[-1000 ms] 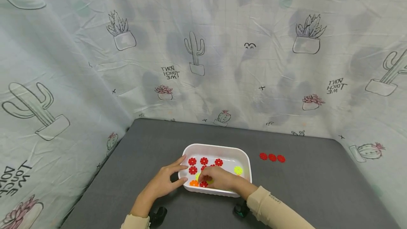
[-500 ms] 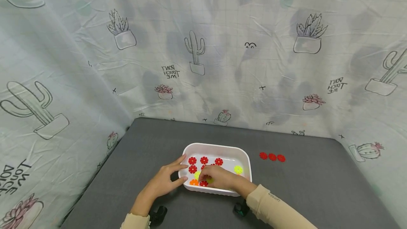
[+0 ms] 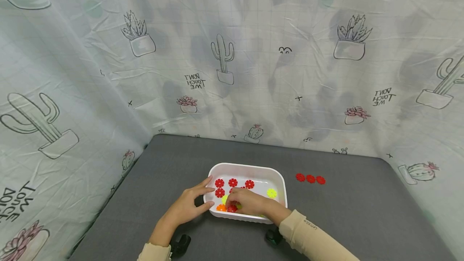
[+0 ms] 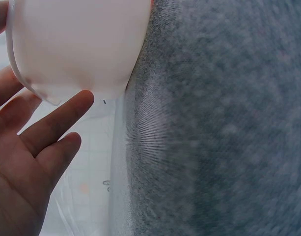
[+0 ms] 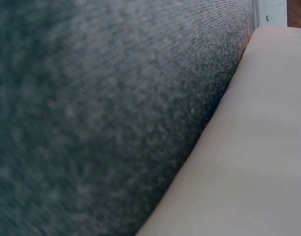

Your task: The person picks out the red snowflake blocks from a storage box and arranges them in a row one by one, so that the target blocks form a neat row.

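A white plastic tray [image 3: 246,167] holds flat notched discs in red, yellow and orange. My left hand [image 3: 186,206] is at its left end, fingers spread and fairly straight, fingertips on the rim. In the left wrist view, one fingertip of that hand [image 4: 22,167] lies against the outer wall of the tray [image 4: 81,44]. Reaching in over the near side, my right hand [image 3: 250,202] curls its fingers down and pinches a red disc [image 3: 232,209] near the front left. An orange disc [image 3: 220,208] lies just left of it. The right hand covers part of the other discs.
Three red discs [image 3: 310,179] lie in a row on the grey table [image 3: 348,208], right of the tray. Inside the tray, a yellow disc [image 3: 271,193] sits toward the right end. Patterned cloth [image 3: 253,71] hangs behind. The tray's side [image 5: 248,137] fills much of the right wrist view.
Both hands stay nearly in place. The red disc under the right fingers looks slightly shifted and tilted now; the tray and the row of discs have not moved.
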A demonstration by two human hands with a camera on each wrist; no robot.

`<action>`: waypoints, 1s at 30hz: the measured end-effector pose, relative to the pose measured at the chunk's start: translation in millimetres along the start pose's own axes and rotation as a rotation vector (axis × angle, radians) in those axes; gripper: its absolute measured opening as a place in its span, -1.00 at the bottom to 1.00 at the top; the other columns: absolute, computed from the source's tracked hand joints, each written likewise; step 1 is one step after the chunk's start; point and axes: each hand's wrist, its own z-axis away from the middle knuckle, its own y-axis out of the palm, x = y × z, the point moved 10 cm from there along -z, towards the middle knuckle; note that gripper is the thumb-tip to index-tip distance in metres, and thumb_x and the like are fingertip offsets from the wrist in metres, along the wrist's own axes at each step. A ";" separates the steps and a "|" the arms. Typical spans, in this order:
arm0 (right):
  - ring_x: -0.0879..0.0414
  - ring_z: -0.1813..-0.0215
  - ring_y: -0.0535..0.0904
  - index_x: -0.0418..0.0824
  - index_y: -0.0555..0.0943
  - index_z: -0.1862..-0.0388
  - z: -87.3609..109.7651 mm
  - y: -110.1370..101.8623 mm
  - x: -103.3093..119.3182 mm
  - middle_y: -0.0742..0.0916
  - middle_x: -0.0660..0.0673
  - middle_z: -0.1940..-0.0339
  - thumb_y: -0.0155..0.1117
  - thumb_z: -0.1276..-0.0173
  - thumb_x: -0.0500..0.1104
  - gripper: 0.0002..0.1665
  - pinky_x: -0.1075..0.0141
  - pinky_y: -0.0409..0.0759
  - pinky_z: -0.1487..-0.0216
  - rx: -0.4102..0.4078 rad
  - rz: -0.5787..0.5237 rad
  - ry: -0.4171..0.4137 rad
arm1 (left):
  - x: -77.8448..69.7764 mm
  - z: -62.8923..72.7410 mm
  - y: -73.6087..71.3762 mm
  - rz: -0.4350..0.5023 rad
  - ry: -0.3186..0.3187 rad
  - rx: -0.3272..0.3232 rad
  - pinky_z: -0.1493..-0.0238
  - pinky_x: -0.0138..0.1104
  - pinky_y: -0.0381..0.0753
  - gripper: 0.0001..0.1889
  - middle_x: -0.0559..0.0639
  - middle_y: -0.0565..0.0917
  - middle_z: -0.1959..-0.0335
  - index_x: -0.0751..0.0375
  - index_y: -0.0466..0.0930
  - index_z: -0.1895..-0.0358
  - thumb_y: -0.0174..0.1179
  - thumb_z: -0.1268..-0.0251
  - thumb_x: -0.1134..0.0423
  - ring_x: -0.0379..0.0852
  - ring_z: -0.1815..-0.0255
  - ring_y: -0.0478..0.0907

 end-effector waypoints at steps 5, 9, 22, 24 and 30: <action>0.38 0.20 0.45 0.02 0.69 0.10 -0.6 -0.3 0.4 0.62 0.17 0.22 0.40 -0.17 -0.11 -0.72 0.56 0.50 0.08 -0.005 0.004 -0.011 | 0.3 -0.7 -0.1 0.000 0.001 0.000 -0.23 0.08 0.40 -0.58 0.00 0.31 -0.42 0.15 0.61 -0.10 0.28 -0.18 0.08 0.03 -0.36 0.35; 0.39 0.22 0.44 0.02 0.70 0.10 -0.3 -0.1 -0.4 0.61 0.17 0.21 0.40 -0.17 -0.13 -0.72 0.58 0.49 0.12 -0.008 -0.006 -0.013 | 0.8 -1.2 0.4 0.002 -0.005 0.005 -0.23 0.09 0.40 -0.57 0.00 0.30 -0.43 0.15 0.61 -0.10 0.28 -0.18 0.07 0.03 -0.36 0.35; 0.35 0.23 0.54 -0.07 0.68 0.01 4.1 -17.9 -22.1 0.72 0.12 0.16 0.38 -0.17 -0.21 -0.65 0.48 0.59 0.09 -0.176 -0.296 0.136 | -0.1 -1.3 0.3 -0.009 0.018 -0.002 -0.23 0.08 0.40 -0.57 0.03 0.32 -0.42 0.16 0.61 -0.10 0.27 -0.19 0.06 0.03 -0.36 0.35; 0.32 0.23 0.54 -0.11 0.67 0.00 4.2 -21.3 -24.5 0.72 0.10 0.17 0.38 -0.18 -0.21 -0.64 0.47 0.59 0.09 -0.205 -0.334 0.141 | 0.1 -1.3 0.5 -0.006 0.020 -0.001 -0.23 0.08 0.40 -0.57 0.03 0.32 -0.42 0.16 0.61 -0.10 0.27 -0.19 0.06 0.03 -0.36 0.35; 0.22 0.27 0.56 -0.21 0.65 0.00 5.9 -30.8 -24.4 0.73 0.00 0.26 0.34 -0.22 -0.27 -0.66 0.45 0.58 0.16 -0.268 -0.456 0.122 | 0.4 -1.8 0.1 -0.005 0.026 -0.006 -0.22 0.08 0.41 -0.58 0.04 0.32 -0.42 0.17 0.61 -0.09 0.26 -0.20 0.06 0.04 -0.35 0.37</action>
